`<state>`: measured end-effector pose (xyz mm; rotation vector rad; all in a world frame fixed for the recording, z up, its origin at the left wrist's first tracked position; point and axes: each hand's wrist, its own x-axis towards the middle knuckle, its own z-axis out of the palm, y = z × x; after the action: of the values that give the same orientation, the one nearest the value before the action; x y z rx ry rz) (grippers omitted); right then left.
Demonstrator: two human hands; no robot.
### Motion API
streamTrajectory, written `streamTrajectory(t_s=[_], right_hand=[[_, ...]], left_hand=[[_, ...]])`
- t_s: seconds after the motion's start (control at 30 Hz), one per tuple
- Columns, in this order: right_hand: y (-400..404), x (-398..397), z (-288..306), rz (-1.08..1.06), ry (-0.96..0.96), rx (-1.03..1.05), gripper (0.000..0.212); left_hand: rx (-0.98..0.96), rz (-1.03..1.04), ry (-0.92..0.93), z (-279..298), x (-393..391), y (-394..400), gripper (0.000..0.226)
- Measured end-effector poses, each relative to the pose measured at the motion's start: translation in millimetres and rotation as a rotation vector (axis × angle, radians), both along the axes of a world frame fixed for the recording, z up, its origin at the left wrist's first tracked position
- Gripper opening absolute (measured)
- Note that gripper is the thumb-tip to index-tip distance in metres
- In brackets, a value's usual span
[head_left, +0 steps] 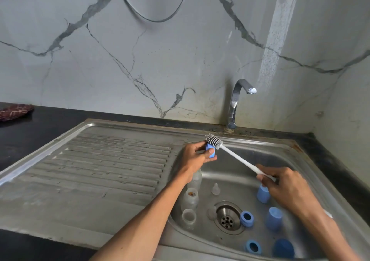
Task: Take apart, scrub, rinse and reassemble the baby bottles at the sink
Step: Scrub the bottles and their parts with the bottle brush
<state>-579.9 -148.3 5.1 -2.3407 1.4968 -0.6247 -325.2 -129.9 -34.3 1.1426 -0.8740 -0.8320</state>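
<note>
Sink: lying under everything, a stainless steel sink basin (284,160) with a ribbed draining board (100,160) on its left and a round steel drain (227,217) in its floor; best keeping all scrubbing over the basin so drips are falling inside.
Tap: standing dry at the back, a curved chrome tap (238,98); no water running, so rinsing judged not yet begun.
Bottles: lying apart in the basin, three clear plastic bottle bodies (190,196) near the left wall, well away from the brush.
Blue parts: resting around the drain and right wall, blue plastic caps (273,217) and blue screw rings (246,218); waiting unscrubbed, by the look of it.
Teat: standing alone just above the drain, a small clear silicone teat (215,189).
Brush: reaching up-left, a white long-handled bottle brush with grey bristles (213,141), bristles touching the held piece.
Right hand: gripping the white handle near its end (288,186); choking up probably giving firmer, shorter strokes.
Left hand: pinching a small blue plastic ring (210,152) between curled fingers and thumb (195,156); turning it against the bristles likely reaching the inner thread.
</note>
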Motion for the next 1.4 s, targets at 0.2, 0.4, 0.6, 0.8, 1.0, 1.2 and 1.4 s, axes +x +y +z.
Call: streamTrajectory(t_s=[0.2,0.4,0.6,0.8,1.0,1.2,1.4], right_hand=[[3,4,-3,0.052,-0.007,-0.007,0.036],[3,1,-4,0.064,0.078,-0.018,0.033],[-1,0,-6,0.070,-0.066,-0.046,0.029],[2,8,-12,0.096,-0.114,-0.037,0.032],[2,8,-11,0.129,-0.118,0.011,0.034],[2,8,-11,0.099,-0.118,-0.002,0.034],[2,8,-10,0.090,-0.146,0.007,0.034]], left_hand=[[-0.074,0.114,0.413,8,15,1,0.023],[-0.127,0.057,0.730,12,25,3,0.027],[-0.161,0.061,0.818,13,30,6,0.014],[-0.093,-0.073,0.781,15,10,6,0.017],[-0.107,-0.027,0.740,16,12,5,0.017],[-0.087,-0.076,0.712,18,1,8,0.019],[-0.099,-0.044,0.659,22,-8,8,0.019]])
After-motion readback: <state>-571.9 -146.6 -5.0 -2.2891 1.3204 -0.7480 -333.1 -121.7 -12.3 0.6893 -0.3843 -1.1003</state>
